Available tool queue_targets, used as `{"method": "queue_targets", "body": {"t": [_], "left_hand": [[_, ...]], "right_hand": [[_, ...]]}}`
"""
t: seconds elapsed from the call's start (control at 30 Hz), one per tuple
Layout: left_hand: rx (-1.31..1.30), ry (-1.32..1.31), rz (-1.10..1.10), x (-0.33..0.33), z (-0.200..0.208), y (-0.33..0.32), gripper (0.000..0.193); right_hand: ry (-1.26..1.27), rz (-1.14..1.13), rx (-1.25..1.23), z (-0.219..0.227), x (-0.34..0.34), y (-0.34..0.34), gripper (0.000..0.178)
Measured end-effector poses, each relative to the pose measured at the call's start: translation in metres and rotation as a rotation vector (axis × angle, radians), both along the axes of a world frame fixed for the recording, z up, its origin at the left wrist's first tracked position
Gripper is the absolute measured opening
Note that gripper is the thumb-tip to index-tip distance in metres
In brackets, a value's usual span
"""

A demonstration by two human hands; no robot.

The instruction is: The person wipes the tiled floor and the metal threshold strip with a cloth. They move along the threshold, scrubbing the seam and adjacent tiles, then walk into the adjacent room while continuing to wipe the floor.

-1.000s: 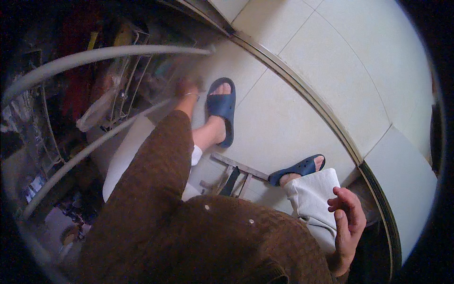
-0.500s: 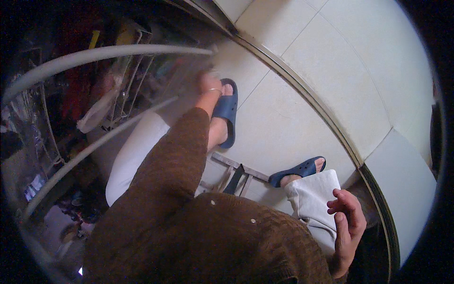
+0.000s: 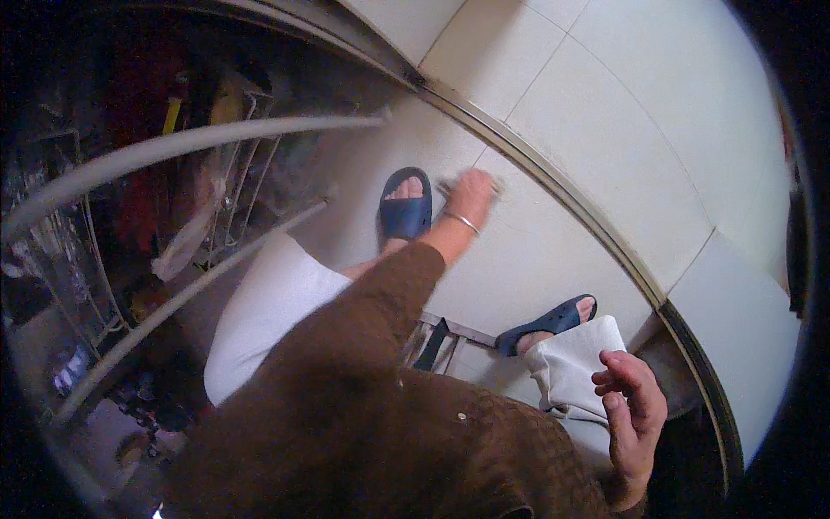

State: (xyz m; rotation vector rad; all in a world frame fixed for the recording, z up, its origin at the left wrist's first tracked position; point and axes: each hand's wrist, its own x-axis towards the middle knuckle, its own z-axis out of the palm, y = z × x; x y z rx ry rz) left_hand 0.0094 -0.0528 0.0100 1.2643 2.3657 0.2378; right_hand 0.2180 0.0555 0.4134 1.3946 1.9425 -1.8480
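My left hand (image 3: pixel 471 195), with a pale bangle (image 3: pixel 464 224) at its wrist, is down at the tiled floor (image 3: pixel 519 233). Its fingers are closed over a grey-brown cloth (image 3: pixel 446 185), blurred and mostly covered by the hand; small ends show on both sides. Just left of it is my foot in a dark blue slipper (image 3: pixel 405 208). By my white trouser leg (image 3: pixel 575 359) my right hand (image 3: pixel 635 411) hangs with loosely bent fingers, the thumb apart and nothing held. The second blue slipper (image 3: pixel 553 322) stands beyond that trouser leg.
A metal door track (image 3: pixel 553 169) curves across the floor. At left rises a rack with pale tubes (image 3: pixel 216 134) and wire baskets holding clutter. Under me is part of a low metal-framed stool (image 3: pixel 467 333). A pale panel (image 3: pixel 735 320) stands at right.
My left hand has swung right, from beside the left slipper's outer side across to the floor on its right. The left foot now shows more fully. My right hand has barely moved.
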Motion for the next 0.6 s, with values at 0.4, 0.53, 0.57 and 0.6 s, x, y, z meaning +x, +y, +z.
{"method": "queue_targets", "body": {"t": [0.4,0.53,0.57,0.6], "left_hand": [[0.379,-0.573,1.397,-0.094,0.065,0.012,0.039],[0.455,-0.343,1.411,-0.158,0.014,-0.005,0.035],[0.54,-0.276,1.349,-0.155,0.002,-0.014,0.038],[0.626,-0.208,1.291,-0.152,-0.01,-0.022,0.04]], "right_hand": [[0.017,-0.034,0.005,0.005,0.011,0.005,0.032],[0.045,-0.012,-0.012,0.005,0.01,0.004,0.032],[0.047,-0.003,-0.016,0.004,0.012,0.004,0.032],[0.051,0.014,-0.018,0.004,0.01,0.007,0.032]]}}
